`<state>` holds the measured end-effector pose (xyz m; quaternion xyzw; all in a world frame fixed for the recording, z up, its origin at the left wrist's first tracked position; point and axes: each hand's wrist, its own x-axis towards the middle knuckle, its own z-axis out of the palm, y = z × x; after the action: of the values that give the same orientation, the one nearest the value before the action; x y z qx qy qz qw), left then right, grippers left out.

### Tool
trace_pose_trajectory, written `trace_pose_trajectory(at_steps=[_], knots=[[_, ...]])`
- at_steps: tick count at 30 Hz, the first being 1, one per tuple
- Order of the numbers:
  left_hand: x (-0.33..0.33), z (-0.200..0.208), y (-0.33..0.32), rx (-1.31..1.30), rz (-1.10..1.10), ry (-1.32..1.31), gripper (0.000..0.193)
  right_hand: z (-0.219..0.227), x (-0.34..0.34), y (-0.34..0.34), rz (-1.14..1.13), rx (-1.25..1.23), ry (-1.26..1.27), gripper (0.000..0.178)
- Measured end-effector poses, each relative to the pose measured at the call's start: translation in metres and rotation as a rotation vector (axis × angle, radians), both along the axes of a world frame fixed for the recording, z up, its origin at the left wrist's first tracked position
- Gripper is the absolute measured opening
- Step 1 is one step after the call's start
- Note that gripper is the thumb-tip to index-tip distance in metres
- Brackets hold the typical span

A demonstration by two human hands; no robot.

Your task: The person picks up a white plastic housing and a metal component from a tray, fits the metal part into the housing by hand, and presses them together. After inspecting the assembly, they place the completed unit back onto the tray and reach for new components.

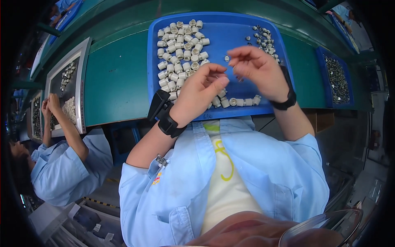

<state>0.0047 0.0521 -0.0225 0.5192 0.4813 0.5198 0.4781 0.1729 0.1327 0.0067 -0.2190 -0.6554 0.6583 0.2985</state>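
Both of my hands are raised over a large blue tray (230, 35). My left hand (199, 92) is closed, its thumb and fingertips together; what it pinches, if anything, is hidden. To its right, my right hand (261, 72) has curled fingers, and a small glint shows at its thumb, too small to name. Many white cylindrical caps (180, 53) lie heaped along the tray's left side. Small shiny metal-and-white parts (265, 39) are piled at the far right, partly behind my right hand. One small part (227, 59) lies alone between my hands.
A row of white caps (245, 101) runs along the tray's near edge. The tray stands on a green bench (117, 82). A grey-framed tray (84, 68) with parts is at left, where a co-worker's hands (52, 103) work. Another blue bin (337, 78) of metal parts stands right.
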Motion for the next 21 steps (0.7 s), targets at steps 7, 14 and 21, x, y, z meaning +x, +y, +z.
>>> trace_pose_trajectory(at_steps=[7, 14, 21], knots=[[-0.012, -0.004, 0.002, -0.104, 0.006, 0.170, 0.016, -0.011, -0.003, -0.016, -0.162, 0.121, 0.004, 0.028], [-0.049, -0.018, 0.070, 0.395, 0.078, 1.099, 0.019, -0.023, 0.007, -0.010, -0.288, 0.005, 0.033, 0.022], [-0.038, -0.022, 0.078, 0.261, 0.010, 1.441, 0.021, -0.028, 0.013, -0.016, -0.268, -0.009, -0.034, 0.018]])
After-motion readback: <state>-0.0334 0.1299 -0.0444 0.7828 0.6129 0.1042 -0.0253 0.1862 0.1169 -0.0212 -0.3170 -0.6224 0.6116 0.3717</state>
